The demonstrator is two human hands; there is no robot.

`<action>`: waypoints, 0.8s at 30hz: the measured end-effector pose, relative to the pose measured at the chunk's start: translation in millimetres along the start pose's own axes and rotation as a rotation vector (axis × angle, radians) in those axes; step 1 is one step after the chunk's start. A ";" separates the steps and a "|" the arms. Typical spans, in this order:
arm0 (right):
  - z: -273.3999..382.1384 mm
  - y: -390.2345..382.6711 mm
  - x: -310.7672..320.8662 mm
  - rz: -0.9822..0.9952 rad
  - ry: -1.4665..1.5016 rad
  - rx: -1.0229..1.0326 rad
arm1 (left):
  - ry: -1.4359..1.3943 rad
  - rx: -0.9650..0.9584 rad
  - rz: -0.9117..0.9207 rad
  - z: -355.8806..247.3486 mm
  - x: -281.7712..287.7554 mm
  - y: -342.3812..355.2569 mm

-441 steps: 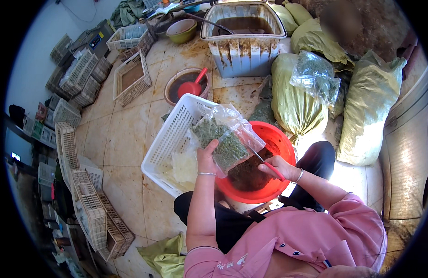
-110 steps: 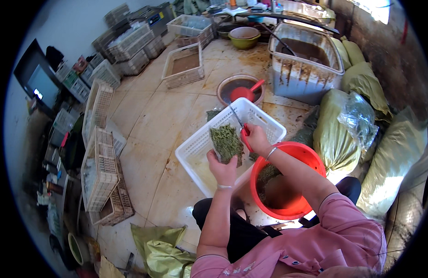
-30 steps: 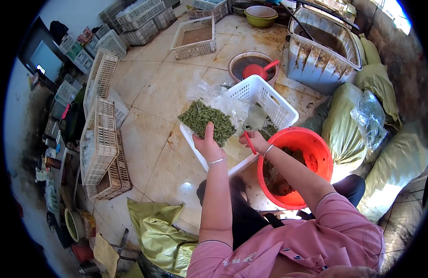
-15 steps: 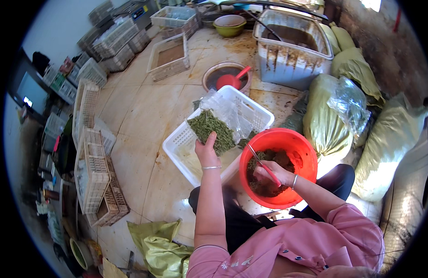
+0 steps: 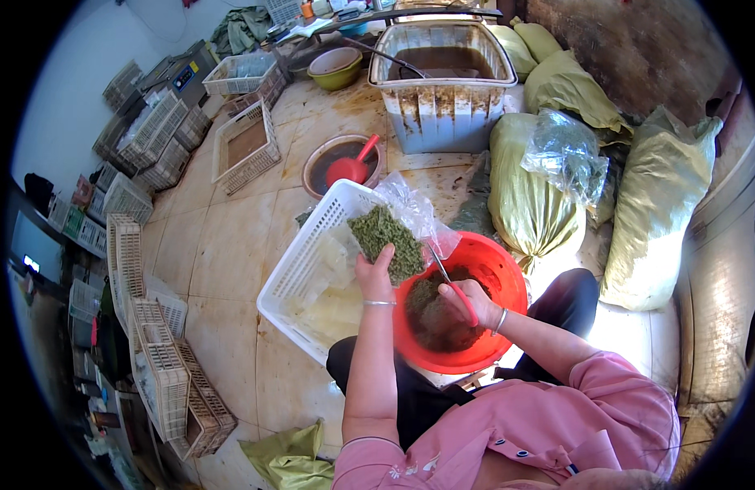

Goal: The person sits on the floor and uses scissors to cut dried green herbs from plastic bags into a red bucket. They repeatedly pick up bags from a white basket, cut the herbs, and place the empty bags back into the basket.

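My left hand (image 5: 377, 273) holds a flat, crumbly slab of green leafy material (image 5: 386, 233), thumb on top, over the right side of a white plastic basket (image 5: 289, 269). My right hand (image 5: 469, 302) grips a slim metal tool with a red handle (image 5: 461, 300). Its metal end points up and away, close to the slab's right edge; its exact kind is unclear. Under that hand stands a red bucket (image 5: 516, 286) with loose dark green and brown crumbs (image 5: 431, 318) inside. Clear plastic film (image 5: 414, 208) lies at the basket's far right side, partly behind the slab.
Beyond the basket sits a basin of dark liquid (image 5: 320, 163) with a red scoop (image 5: 347, 169). A stained white tub (image 5: 443, 122) stands farther back. Full woven sacks (image 5: 533, 204) line the right. Stacked crates (image 5: 161, 367) stand at the left, and a yellow-green sack (image 5: 288, 457) lies near my legs.
The view has shifted, so the surroundings sit differently in the picture. The slab and the tool in my right hand have come closer together, with the slab now nearer the bucket.
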State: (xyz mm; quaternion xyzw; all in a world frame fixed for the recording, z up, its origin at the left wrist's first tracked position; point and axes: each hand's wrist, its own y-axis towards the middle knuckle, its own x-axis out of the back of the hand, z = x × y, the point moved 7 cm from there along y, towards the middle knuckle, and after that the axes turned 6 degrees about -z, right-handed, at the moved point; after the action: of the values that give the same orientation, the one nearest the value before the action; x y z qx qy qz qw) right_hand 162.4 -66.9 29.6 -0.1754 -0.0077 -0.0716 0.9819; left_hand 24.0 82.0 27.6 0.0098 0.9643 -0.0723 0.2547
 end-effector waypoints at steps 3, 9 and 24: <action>2.9 1.7 7.4 -0.005 -0.036 -0.009 | 0.049 -0.026 0.033 4.5 -1.5 4.7; 13.0 6.8 13.4 0.060 -0.006 0.014 | 0.117 -0.063 0.101 4.3 -8.1 1.3; 22.7 13.6 13.8 0.037 0.057 -0.002 | 0.214 -0.097 0.209 -5.6 -14.6 -10.4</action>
State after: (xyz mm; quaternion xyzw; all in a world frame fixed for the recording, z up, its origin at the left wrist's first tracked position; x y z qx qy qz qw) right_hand 178.3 -48.3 46.8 -0.1745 0.0236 -0.0582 0.9826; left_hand 33.5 72.7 41.0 0.1053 0.9820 0.0027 0.1568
